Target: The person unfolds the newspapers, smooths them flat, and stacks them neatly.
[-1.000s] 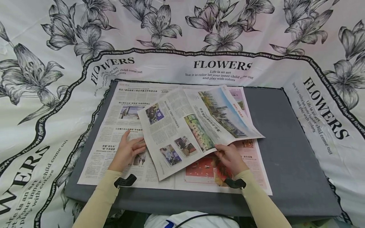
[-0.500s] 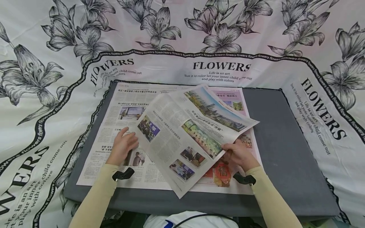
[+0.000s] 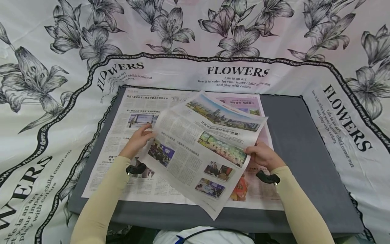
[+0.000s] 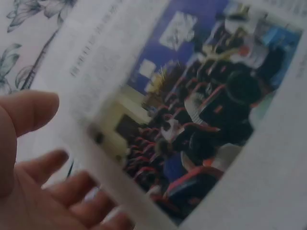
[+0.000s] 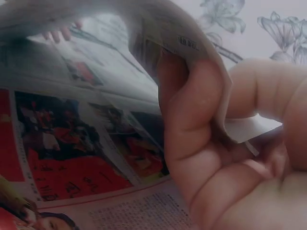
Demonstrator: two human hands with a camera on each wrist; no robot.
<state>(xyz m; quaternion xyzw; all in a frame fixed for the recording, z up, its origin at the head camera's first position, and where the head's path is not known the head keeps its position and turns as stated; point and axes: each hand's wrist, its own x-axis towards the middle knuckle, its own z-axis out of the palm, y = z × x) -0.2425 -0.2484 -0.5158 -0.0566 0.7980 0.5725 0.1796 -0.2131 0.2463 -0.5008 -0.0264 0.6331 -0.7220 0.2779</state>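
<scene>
A folded newspaper sheet (image 3: 195,145) with colour photos hangs slantwise, its lower corner past the front edge of the larger newspaper (image 3: 103,169) spread flat beneath. My right hand (image 3: 263,156) pinches the sheet's right edge between thumb and curled fingers; in the right wrist view the paper (image 5: 211,43) arches up from that grip. On the opposite side my left hand (image 3: 138,140) is at the sheet's left edge. The left wrist view shows its thumb (image 4: 36,110) apart from the fingers, which reach the paper's border beside a photo of a seated crowd (image 4: 192,110).
The spread newspaper lies on a dark grey table (image 3: 307,169), which shows bare at the right. White cloth (image 3: 173,76) printed with flowers surrounds the table. A black cable (image 3: 213,231) crosses the person's lap at the front.
The folded sheet has turned clockwise and its bottom corner has come down toward the person. My right hand has moved right and up with it; my left hand has moved up to its left edge.
</scene>
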